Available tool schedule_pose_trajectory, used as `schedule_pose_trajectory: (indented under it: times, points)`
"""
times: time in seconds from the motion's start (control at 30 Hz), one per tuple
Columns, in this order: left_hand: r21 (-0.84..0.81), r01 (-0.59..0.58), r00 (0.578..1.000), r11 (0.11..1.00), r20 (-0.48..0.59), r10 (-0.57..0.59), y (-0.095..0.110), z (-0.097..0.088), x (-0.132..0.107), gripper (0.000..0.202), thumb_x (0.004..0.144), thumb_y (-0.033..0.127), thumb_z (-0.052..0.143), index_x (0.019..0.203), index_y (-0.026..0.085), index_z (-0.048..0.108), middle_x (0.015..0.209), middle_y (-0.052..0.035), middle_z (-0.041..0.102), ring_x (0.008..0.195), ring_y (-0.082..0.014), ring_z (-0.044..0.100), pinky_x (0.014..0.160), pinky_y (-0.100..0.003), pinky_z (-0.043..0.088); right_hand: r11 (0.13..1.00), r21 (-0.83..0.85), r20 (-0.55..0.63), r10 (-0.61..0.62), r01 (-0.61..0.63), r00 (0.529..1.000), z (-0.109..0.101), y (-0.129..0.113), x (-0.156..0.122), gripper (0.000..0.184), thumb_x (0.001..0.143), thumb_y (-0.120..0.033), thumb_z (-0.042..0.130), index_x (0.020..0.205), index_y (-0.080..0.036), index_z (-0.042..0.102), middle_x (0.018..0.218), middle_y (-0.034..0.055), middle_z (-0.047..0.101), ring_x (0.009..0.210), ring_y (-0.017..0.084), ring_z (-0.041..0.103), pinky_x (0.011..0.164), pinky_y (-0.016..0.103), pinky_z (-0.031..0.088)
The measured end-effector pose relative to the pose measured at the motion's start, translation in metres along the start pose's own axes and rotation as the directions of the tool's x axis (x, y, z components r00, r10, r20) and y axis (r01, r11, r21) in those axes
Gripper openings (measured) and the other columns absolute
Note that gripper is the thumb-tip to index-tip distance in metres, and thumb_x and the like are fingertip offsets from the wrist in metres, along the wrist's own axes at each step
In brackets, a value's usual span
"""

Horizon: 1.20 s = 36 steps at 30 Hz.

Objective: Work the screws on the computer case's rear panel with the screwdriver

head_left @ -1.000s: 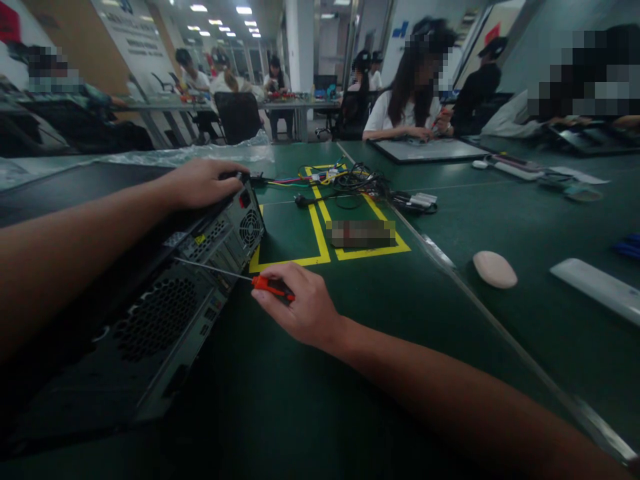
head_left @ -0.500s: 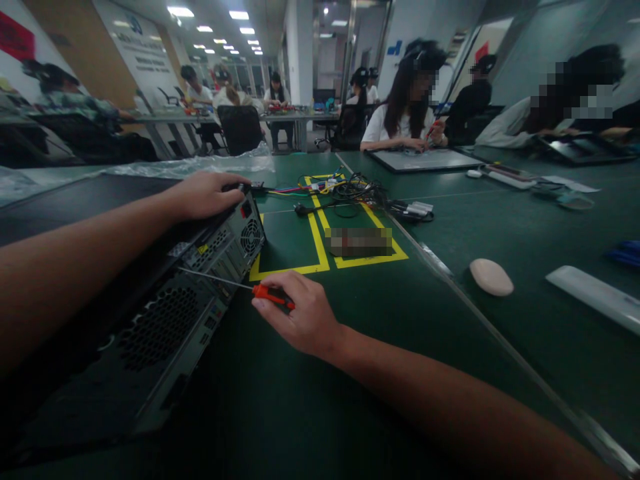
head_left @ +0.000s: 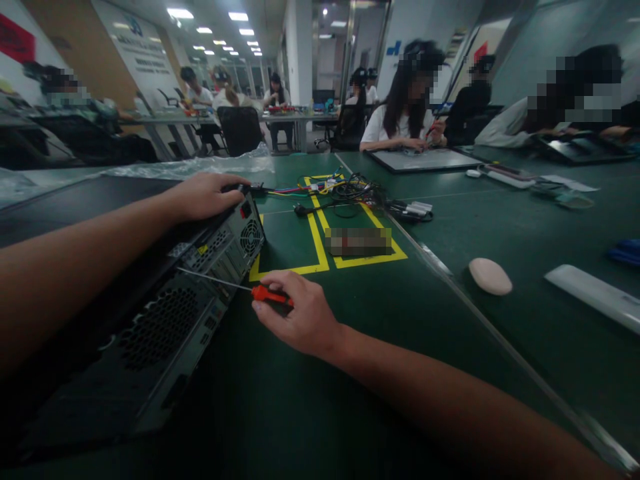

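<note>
A black computer case (head_left: 205, 230) lies on the left of the table, its grey rear panel with fan grille and vents turned toward the right. My left hand (head_left: 207, 193) rests on the case's top near the far rear corner, fingers stretched to the edge and thumb apart from them. In my right hand (head_left: 297, 313) is a screwdriver (head_left: 270, 295) with an orange-red handle, pinched between thumb and fingers. Its long thin shaft points left, and the tip meets the rear panel's edge near the upper vents. Whether the tip sits in a screw is too small to tell.
Beyond the case lies a tangle of cables (head_left: 355, 190) by yellow tape outlines (head_left: 320, 247). A blurred oblong object (head_left: 359, 243) is inside one outline. A pale rounded object (head_left: 491, 276) and a white bar (head_left: 593, 293) lie right. People work across the green table (head_left: 400, 300).
The screwdriver handle has turned slightly in my right hand, and the fingers have shifted a little with it. My left hand and the computer case stay in place.
</note>
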<state>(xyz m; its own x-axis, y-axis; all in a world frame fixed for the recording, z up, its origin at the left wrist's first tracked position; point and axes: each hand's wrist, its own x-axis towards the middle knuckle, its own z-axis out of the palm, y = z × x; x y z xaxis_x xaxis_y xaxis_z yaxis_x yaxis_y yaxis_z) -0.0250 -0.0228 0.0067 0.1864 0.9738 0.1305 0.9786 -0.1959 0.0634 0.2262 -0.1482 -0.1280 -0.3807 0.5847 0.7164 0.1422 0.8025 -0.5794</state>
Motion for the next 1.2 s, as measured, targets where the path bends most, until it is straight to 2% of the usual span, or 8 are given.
schedule_pose_trajectory:
  times: [0.17,0.53,0.87,1.0,1.1,1.2]
  points:
    - [0.004,-0.002,1.0,1.0,0.002,0.002,-0.0003,0.0001,0.0001,0.072,0.094,0.053,0.037,0.152,0.019,0.062,0.141,-0.0139,0.069,0.126,-0.0354,0.065,0.111,-0.048,0.047,0.999,-0.039,0.015,-0.026,0.026,1.0,0.0001,0.0009,0.0011,0.016,0.101,-0.035,0.065,0.108,-0.022,0.066,0.1,0.0046,0.076,0.09,0.018,0.073,0.084,0.032,0.06]
    - [-0.01,-0.009,1.0,1.0,-0.004,0.009,-0.0036,0.0003,0.0019,0.07,0.094,0.053,0.04,0.151,0.02,0.064,0.137,-0.0129,0.072,0.123,-0.0345,0.065,0.108,-0.046,0.048,1.0,-0.017,0.04,0.008,-0.007,0.999,-0.0049,-0.002,0.0018,0.024,0.102,-0.042,0.064,0.112,-0.02,0.069,0.103,0.0059,0.076,0.092,0.018,0.072,0.084,0.032,0.058]
    - [0.001,0.017,1.0,1.0,0.006,-0.017,0.0026,-0.0017,-0.0014,0.069,0.096,0.049,0.04,0.152,0.017,0.062,0.145,-0.0119,0.068,0.129,-0.0342,0.063,0.113,-0.045,0.045,0.998,-0.017,0.064,0.053,-0.052,0.997,-0.0033,-0.0003,0.0017,0.031,0.107,-0.047,0.058,0.11,-0.019,0.071,0.099,0.0059,0.075,0.09,0.017,0.071,0.083,0.031,0.055]
    - [0.003,0.022,1.0,1.0,0.005,-0.022,0.0019,-0.0014,-0.0009,0.068,0.096,0.049,0.04,0.153,0.018,0.062,0.144,-0.0118,0.069,0.129,-0.0347,0.063,0.112,-0.046,0.045,0.996,0.024,0.074,0.081,-0.083,0.994,-0.0036,-0.0022,0.0014,0.031,0.103,-0.047,0.063,0.116,-0.02,0.068,0.104,0.006,0.076,0.09,0.017,0.072,0.083,0.031,0.058]
    - [0.001,0.014,1.0,1.0,0.001,-0.014,-0.0006,-0.0004,0.0002,0.068,0.096,0.051,0.041,0.152,0.02,0.062,0.14,-0.0113,0.07,0.127,-0.0349,0.064,0.111,-0.046,0.047,0.992,0.069,0.078,0.098,-0.103,0.992,-0.0032,-0.0028,0.0014,0.032,0.098,-0.045,0.069,0.119,-0.021,0.065,0.107,0.0053,0.075,0.087,0.016,0.073,0.079,0.03,0.061]
    - [0.002,0.021,1.0,1.0,-0.006,-0.021,-0.0018,0.0006,0.0007,0.068,0.096,0.052,0.041,0.152,0.021,0.063,0.136,-0.0124,0.072,0.123,-0.0355,0.066,0.109,-0.047,0.048,0.995,0.072,0.075,0.071,-0.076,0.995,-0.0021,-0.0017,0.0016,0.022,0.1,-0.038,0.067,0.113,-0.021,0.065,0.105,0.0051,0.075,0.087,0.016,0.073,0.079,0.029,0.061]
